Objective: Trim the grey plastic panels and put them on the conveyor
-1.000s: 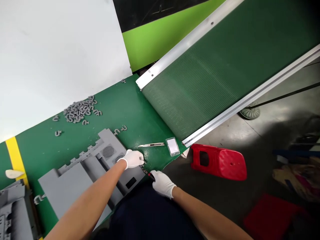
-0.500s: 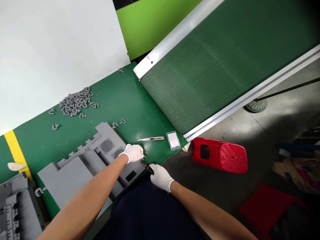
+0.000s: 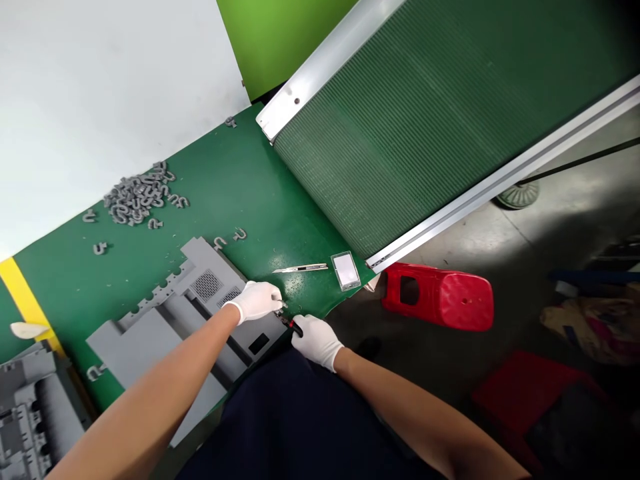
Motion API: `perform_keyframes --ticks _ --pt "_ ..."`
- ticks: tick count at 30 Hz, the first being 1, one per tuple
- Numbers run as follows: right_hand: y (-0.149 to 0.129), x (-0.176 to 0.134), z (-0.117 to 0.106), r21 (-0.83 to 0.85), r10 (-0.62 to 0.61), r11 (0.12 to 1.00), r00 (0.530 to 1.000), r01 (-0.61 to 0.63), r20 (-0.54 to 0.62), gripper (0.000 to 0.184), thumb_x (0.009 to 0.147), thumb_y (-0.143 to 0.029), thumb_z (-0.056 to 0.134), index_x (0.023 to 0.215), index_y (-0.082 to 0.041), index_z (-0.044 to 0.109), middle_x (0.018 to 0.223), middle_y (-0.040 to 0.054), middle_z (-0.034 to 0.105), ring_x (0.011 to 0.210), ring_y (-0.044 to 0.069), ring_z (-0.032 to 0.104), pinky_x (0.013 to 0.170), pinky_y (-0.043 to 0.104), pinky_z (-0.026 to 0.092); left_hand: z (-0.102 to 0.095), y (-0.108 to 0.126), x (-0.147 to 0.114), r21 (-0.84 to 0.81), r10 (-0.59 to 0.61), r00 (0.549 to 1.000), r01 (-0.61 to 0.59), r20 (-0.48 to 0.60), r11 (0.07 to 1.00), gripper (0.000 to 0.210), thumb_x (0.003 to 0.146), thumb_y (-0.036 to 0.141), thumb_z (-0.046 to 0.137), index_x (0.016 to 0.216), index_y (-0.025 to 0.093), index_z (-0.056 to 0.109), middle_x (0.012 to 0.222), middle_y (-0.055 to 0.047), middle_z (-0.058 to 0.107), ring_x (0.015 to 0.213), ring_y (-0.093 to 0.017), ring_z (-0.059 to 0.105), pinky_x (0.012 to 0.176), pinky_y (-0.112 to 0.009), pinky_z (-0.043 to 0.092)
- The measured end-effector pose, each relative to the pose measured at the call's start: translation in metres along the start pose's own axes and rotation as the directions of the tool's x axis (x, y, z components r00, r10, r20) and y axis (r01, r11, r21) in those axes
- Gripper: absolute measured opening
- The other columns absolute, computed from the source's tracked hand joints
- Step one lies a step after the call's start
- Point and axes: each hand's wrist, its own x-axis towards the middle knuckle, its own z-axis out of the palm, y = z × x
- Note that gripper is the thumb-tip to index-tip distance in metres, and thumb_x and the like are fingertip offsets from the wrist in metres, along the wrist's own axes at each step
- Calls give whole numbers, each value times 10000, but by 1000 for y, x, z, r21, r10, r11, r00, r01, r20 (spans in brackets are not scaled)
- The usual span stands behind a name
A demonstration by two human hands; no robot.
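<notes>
**Tool point(image 3: 297, 328) and small piece point(image 3: 285, 305) close together at the edge of the panel point(image 3: 145, 350)**

Nearest is the right hand point(image 3: 315, 341). Good work here, I judge, calls for a firm grip, a quiet wrist, and the tool's tip squared to whatever it bites, clear of the gloved fingertips beside it. Its fingers are curled well in around the red-and-black handle; whether the tip touches anything is too small to tell.

Just beyond, the left hand point(image 3: 259, 300) lies over the panel's right end. Its fingers are drawn together in a pinch, the small piece showing at their tips; whether that piece is joined to the panel I cannot make out. A light, steady pinch, with the wrist braced against the panel so it does not slide, should serve best.

The panel lies on the green surface point(image 3: 240, 180), partly hidden by the left forearm. Two clips point(image 3: 237, 236) lie just beside its far corner; a knife point(image 3: 301, 268) and a card case point(image 3: 345, 271) lie to the right. Farther off are a pile point(image 3: 137, 195) of clips and the conveyor point(image 3: 425, 127).
</notes>
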Motion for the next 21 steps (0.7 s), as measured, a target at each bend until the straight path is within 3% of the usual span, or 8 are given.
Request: perform_keyframes --ticks 6,11,17,21 --pt "-6 6 -2 -40 13 999 1000 -14 -26 183 931 -313 519 1019 -224 653 963 66 717 831 204 663 718 302 419 -5 -3 0 -26 -23 1000 23 -2 999 198 846 340 600 823 211 748 885 -12 786 853 -200 672 937 -333 432" --pt "-7 8 -5 -67 35 997 998 -39 -60 307 1026 -434 419 997 -244 659 959 60 725 832 200 679 700 297 425 -7 -2 0 -51 -26 1000 26 17 998 194 840 343 603 820 218 749 898 -17 786 857 -207 680 936 -338 452" --pt "-9 9 -2 -86 78 993 995 -82 -58 204 956 -362 515 994 -226 662 933 68 750 837 226 713 697 311 460 -7 -4 0 -69 -28 1000 29 14 997 204 837 364 609 841 229 762 913 -16 786 883 -215 686 923 -332 455" --pt "-9 10 6 -111 132 984 989 -139 -73 278 946 -396 529 1021 -173 676 928 121 762 855 279 735 733 353 501 -8 -3 -1 -76 -28 1000 28 6 997 207 833 363 615 842 226 770 906 -16 783 882 -213 676 915 -329 454"
